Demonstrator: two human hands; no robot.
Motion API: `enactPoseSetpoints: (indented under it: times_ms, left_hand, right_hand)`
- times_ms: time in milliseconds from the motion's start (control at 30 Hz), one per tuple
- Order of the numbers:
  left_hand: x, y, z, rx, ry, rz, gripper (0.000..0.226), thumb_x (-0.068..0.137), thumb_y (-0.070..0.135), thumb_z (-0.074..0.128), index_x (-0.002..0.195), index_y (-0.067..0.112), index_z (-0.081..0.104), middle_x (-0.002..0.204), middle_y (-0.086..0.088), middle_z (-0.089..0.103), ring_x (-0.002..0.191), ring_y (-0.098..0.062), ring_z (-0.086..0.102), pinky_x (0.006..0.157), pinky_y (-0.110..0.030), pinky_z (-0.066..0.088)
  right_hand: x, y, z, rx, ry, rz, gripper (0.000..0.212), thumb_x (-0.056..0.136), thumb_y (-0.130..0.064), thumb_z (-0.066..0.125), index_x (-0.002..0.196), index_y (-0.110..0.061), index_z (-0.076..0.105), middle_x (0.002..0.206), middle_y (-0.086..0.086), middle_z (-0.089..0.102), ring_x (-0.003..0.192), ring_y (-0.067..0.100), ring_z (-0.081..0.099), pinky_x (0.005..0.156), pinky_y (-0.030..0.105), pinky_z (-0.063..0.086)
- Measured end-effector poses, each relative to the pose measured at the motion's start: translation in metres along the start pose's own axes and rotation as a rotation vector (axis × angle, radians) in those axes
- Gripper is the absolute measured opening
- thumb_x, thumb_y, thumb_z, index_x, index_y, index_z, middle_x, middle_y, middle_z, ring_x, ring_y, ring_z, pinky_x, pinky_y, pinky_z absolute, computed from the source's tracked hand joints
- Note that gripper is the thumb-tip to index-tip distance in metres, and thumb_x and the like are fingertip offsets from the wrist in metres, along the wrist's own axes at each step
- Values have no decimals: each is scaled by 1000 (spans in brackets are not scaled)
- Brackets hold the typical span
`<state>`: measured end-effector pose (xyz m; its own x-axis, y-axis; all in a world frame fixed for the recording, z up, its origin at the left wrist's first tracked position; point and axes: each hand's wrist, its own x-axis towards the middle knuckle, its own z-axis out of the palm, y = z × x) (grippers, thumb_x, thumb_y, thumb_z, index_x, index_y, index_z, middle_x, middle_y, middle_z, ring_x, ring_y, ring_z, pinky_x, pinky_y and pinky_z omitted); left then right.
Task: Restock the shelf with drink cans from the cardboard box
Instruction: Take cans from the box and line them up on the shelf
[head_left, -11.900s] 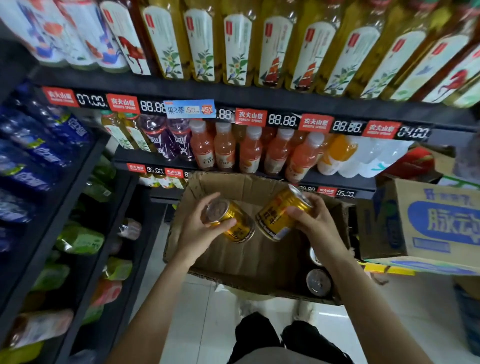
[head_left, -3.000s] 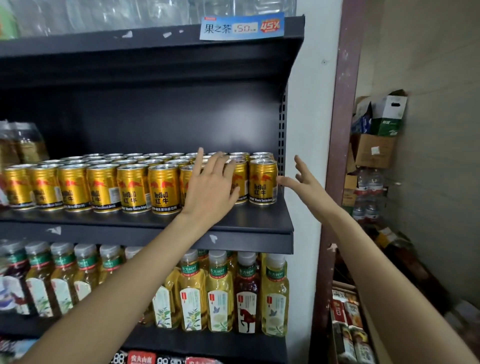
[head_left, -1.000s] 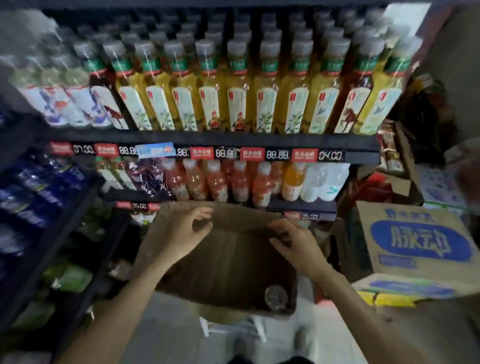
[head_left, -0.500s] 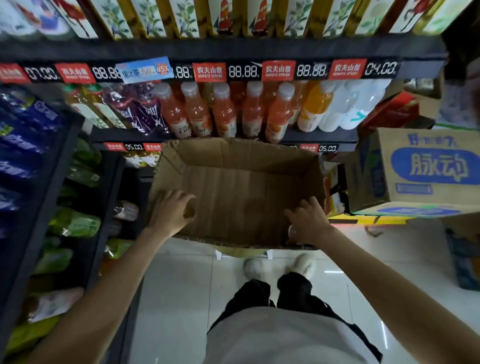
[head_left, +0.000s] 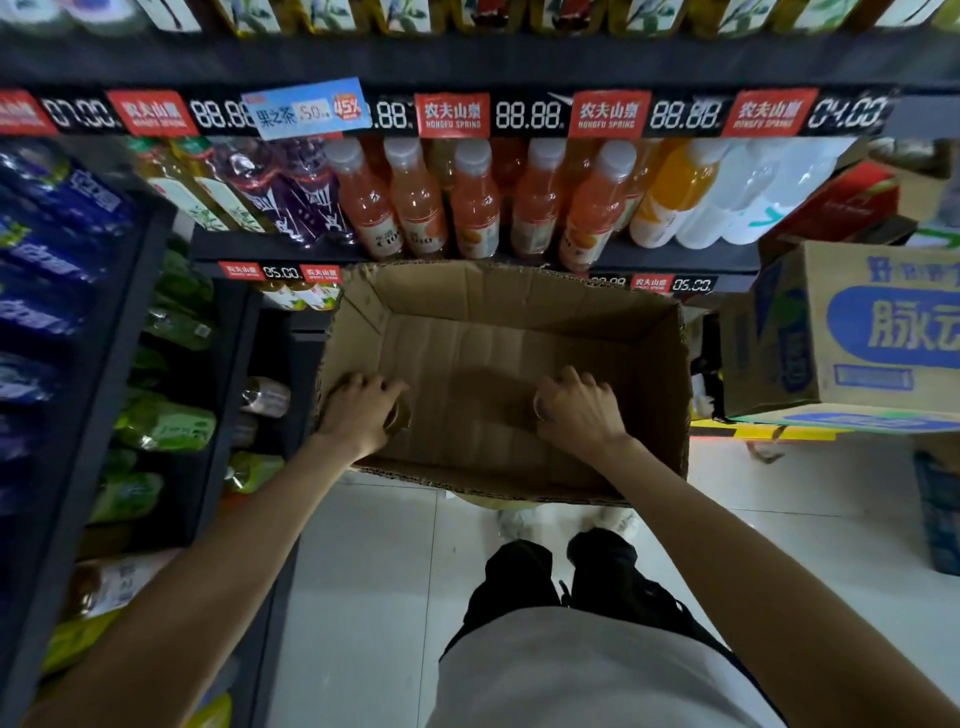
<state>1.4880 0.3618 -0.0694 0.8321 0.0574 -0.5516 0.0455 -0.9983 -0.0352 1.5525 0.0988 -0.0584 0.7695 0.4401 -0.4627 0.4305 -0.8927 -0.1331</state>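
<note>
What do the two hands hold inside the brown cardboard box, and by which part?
Each hand, left and right, grips a small drink can by its side; only the can ends show.

Both forearms were bare from the elbows down, with no sleeves, watch, bracelet or gloves showing on either one. The left hand (head_left: 358, 415) and right hand (head_left: 582, 415) carried no rings that could be made out. The person wore a light grey top (head_left: 587, 675) that filled the lower middle of the view, black trousers (head_left: 545, 582) below it, and pale, whitish shoes (head_left: 511, 522), blurred and partly hidden.
</note>
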Motion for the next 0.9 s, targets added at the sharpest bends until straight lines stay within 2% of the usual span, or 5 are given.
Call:
enactPoseSetpoints:
  times_ms: [267, 567, 667, 767, 900]
  left_hand:
    - [7, 39, 8, -338, 65, 69, 66, 73, 34, 76, 129, 26, 41, 131, -2, 47, 124, -26, 37, 93, -39, 43]
    - [8, 41, 8, -389, 96, 73, 82, 61, 30, 86, 128, 27, 39, 127, -1, 55, 116, -23, 52, 89, -36, 49]
    - [-9, 52, -21, -790, 261, 15, 83, 57, 26, 88, 125, 22, 40, 117, 2, 58, 109, -19, 57, 82, -26, 51]
    - [-36, 77, -74, -1292, 415, 58, 75, 56, 11, 87, 114, 26, 42, 106, 14, 54, 102, -5, 55, 83, -19, 49]
    - [-64, 110, -160, -1678, 467, 332, 80, 37, 50, 89, 109, 35, 55, 106, 11, 65, 99, -5, 62, 75, -19, 53]
  right_hand:
    - [8, 11, 28, 134, -77, 35, 74, 82, -14, 67, 142, -28, 25, 141, 13, 34, 121, 39, 44, 84, 45, 48]
    - [-33, 20, -11, 759, 285, 63, 73, 73, -30, 78, 135, -31, 40, 125, 3, 53, 112, 21, 54, 88, 26, 45]
    - [-64, 28, -51, 1288, 357, 43, 77, 72, -19, 79, 134, -35, 35, 123, -11, 51, 112, 11, 54, 91, 28, 50]
    - [-87, 41, -88, 1621, 414, 42, 76, 64, -28, 81, 127, -33, 39, 123, -5, 51, 112, 14, 55, 89, 33, 52]
    - [-103, 67, -139, 1882, 451, -63, 94, 49, -49, 85, 129, -21, 45, 126, 11, 56, 113, 29, 58, 79, 35, 53]
